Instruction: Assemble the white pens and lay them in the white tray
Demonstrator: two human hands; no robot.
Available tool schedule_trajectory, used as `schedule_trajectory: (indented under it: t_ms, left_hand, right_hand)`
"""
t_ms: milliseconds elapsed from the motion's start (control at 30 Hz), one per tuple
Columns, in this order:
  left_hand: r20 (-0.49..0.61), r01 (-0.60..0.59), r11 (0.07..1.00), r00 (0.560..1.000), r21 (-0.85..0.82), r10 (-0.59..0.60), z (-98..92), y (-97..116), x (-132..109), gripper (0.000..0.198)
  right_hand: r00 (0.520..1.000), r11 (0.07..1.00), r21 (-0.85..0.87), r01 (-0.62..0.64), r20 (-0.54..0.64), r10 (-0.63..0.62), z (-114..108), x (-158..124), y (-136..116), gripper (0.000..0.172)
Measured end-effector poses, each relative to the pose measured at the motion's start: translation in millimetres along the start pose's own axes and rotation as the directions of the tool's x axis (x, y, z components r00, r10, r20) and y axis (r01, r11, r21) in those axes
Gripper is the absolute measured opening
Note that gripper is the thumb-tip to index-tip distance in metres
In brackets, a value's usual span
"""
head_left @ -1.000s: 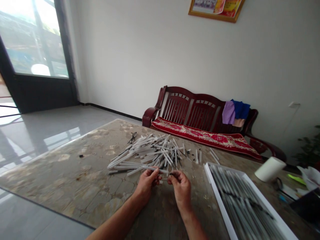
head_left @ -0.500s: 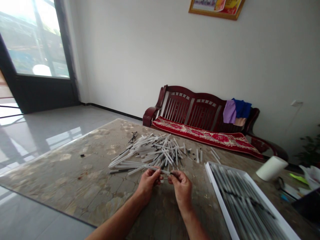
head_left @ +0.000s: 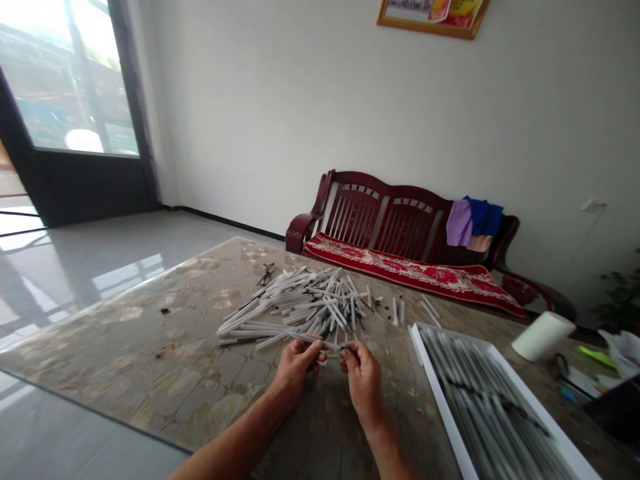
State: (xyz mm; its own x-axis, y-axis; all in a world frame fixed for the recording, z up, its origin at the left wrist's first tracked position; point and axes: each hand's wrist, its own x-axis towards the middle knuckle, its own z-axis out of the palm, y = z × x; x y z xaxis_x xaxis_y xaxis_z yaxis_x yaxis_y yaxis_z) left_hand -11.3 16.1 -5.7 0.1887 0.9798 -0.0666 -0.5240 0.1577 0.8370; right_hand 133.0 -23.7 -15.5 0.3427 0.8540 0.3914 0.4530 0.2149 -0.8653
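A whitish translucent tube (head_left: 329, 345) is pinched in my left hand (head_left: 298, 363), its dark end pointing right. My right hand (head_left: 361, 365) has its fingers pressed together at that dark end; the small part between them is mostly hidden. Just beyond both hands lies a loose pile of white and dark tubes (head_left: 300, 300) on the patterned table (head_left: 210, 393). To the right of my right hand stands a white box (head_left: 445, 417) filled with rows of grey translucent tubes with dark parts.
Black glasses (head_left: 267, 275) lie behind the pile, and a small black piece (head_left: 165, 311) is at the left. A white roll (head_left: 544, 337) and plastic items sit at the right. A red wooden bench (head_left: 367, 213) stands behind the table.
My right hand has shifted very slightly at the tube's dark end. My left hand keeps its grip, and the pile and box look unchanged.
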Motion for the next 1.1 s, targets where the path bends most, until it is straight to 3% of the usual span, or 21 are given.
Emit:
schedule_trajectory:
  t_ms: [167,333,533,633,767,900,1100]
  left_hand:
    - [-0.004,-0.027,0.999,1.0,0.019,0.027,-0.7,-4,0,0.042]
    - [0.04,-0.037,0.999,0.999,0.024,0.036,0.2,-5,-2,0.04]
    - [0.017,-0.028,0.999,0.999,0.025,0.028,-1.6,-6,2,0.043]
    - [0.018,-0.018,1.0,1.0,0.02,0.018,-1.4,-6,2,0.044]
    - [0.063,-0.009,0.998,0.998,0.064,0.005,1.2,-5,-1,0.042]
    - [0.051,-0.017,0.997,0.999,0.069,0.014,1.7,-5,-1,0.041]
    - [0.07,-0.016,0.996,0.997,0.085,0.01,2.2,-4,-1,0.042]
  right_hand:
    - [0.992,0.967,-0.222,0.124,-0.006,-0.129,0,-4,-9,0.024]
    - [0.976,0.915,-0.363,0.175,-0.06,-0.21,7,-4,-5,0.037]
    - [0.998,0.98,-0.189,0.066,0.034,-0.06,3,-4,-9,0.045]
    - [0.995,0.991,-0.119,0.068,0.08,-0.059,-2,-6,-15,0.039]
    - [0.998,0.984,-0.17,0.054,0.044,-0.047,-4,-6,-15,0.042]
    - [0.992,0.991,-0.132,-0.035,0.116,0.05,-5,-5,-12,0.051]
    - [0.996,0.991,-0.134,0.019,0.088,-0.007,-6,-5,-13,0.042]
